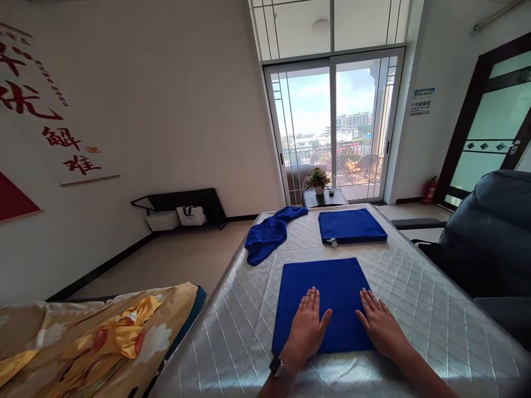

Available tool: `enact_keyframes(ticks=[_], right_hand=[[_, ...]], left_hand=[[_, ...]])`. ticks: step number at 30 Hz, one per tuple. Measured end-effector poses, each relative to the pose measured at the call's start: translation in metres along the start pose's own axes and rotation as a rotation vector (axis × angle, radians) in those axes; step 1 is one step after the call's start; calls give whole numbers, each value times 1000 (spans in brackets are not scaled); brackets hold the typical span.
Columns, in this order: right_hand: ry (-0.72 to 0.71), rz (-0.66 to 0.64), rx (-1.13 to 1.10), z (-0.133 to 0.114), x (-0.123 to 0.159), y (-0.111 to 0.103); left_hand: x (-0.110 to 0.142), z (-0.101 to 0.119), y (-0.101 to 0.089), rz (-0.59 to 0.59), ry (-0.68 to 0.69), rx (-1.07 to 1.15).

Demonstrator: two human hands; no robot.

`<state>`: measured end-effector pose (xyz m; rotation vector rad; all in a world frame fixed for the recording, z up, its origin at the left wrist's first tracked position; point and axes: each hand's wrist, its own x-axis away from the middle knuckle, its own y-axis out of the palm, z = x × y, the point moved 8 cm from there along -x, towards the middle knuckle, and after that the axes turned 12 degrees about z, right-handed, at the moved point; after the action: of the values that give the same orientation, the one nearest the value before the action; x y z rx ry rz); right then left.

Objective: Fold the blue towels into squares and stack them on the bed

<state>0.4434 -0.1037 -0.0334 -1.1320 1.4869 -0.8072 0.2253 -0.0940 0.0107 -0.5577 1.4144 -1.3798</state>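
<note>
A folded blue cloth lies flat on the quilted silver mattress in front of me. My left hand rests palm down on its near left part, fingers stretched out. My right hand lies flat on its near right part, fingers also stretched out. Neither hand holds anything. A watch sits on my left wrist. Farther back lies a second folded blue cloth, and to its left a crumpled blue cloth hangs over the mattress edge.
A yellow flowered blanket lies at the lower left. A dark armchair stands at the right. Behind the mattress are a small table with a potted plant and glass sliding doors. Bare floor runs along the left.
</note>
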Motion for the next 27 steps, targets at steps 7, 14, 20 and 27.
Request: enact_keyframes(ticks=[7,14,20,27], right_hand=[[-102,18,-1,-2,13,3],[-3,27,-21,-3,11,-7],[0,9,-32,-1,9,-6],[-7,-14,-3,1,31,-6]], left_hand=[[-18,116,31,-60,245,172],[15,12,13,-62,-1,24],[69,-78,-4,-28,-258,-162],[68,-57,-9,-12,-268,-127]])
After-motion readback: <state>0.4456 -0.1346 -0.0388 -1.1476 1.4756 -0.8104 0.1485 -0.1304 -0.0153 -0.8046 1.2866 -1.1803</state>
